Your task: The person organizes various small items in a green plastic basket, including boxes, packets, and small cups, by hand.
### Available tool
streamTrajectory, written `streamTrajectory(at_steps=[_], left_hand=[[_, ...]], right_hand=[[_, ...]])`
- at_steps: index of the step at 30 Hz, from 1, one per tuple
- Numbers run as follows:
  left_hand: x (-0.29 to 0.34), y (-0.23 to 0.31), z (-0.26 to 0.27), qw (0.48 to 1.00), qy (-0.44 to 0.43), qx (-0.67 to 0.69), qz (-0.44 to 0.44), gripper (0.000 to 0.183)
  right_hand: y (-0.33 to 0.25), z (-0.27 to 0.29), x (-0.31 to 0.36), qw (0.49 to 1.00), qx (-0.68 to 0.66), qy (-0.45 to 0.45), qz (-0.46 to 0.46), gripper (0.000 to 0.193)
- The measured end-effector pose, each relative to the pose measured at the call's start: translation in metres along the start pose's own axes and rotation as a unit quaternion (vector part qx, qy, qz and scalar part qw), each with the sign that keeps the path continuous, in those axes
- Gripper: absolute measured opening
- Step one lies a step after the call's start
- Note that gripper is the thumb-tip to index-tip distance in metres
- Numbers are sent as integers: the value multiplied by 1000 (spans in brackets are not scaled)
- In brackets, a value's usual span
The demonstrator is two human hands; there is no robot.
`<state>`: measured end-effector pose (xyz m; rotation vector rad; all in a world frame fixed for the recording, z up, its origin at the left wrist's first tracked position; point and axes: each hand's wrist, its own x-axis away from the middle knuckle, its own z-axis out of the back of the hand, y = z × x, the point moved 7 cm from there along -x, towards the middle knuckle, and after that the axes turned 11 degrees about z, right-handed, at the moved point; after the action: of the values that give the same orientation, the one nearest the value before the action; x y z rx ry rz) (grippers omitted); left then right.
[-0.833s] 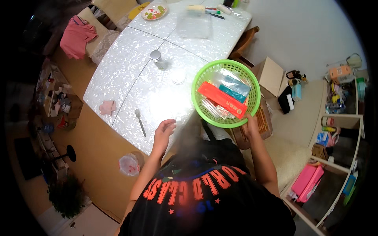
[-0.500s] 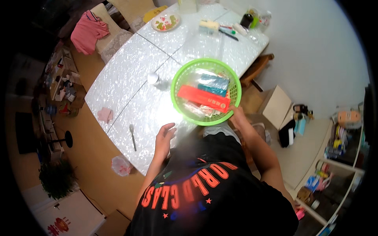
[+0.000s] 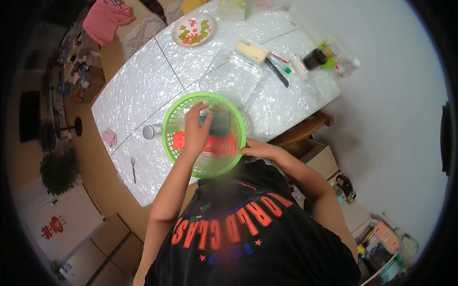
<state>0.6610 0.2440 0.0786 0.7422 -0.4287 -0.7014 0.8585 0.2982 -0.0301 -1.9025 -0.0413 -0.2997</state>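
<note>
A round green plastic basket (image 3: 205, 95) sits at the near side of the table, close against my body. A long red packet (image 3: 222, 144) and a teal packet (image 3: 219, 125) lie inside it, with clear plastic around them. My left hand (image 3: 194, 132) hovers over the contents with its fingers apart, holding nothing visible; it covers part of the red packet. At the basket's right rim, my right hand (image 3: 255, 148) grips the edge, its fingertips partly hidden.
On the plastic-covered table (image 3: 138, 78) stand a silver-lidded cylinder (image 3: 150, 132), a spoon (image 3: 134, 170), a pink cloth (image 3: 109, 137) and a plate (image 3: 176, 35) with green and red bits. Farther back are a clear tray (image 3: 231, 81), a dark flat strip (image 3: 277, 72) and a dark jar (image 3: 315, 59). A wooden chair (image 3: 305, 127) is at right.
My left hand has moved from beside the basket to above its contents. In the picture, the basket now lies farther left and lower, beside the silver-lidded cylinder. My right hand stays at its rim.
</note>
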Motion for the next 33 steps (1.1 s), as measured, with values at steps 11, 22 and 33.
streamTrajectory(at_steps=[11,22,33], left_hand=[[-177,-58,-69,963,-137,-119,197,104],[-204,-151,-4,959,-107,-65,252,90],[-107,-39,52,981,161,-106,37,19]], right_hand=[[-74,281,-22,809,446,380,52,26],[-51,263,-29,709,658,233,-103,21],[-126,163,-34,865,385,297,125,21]])
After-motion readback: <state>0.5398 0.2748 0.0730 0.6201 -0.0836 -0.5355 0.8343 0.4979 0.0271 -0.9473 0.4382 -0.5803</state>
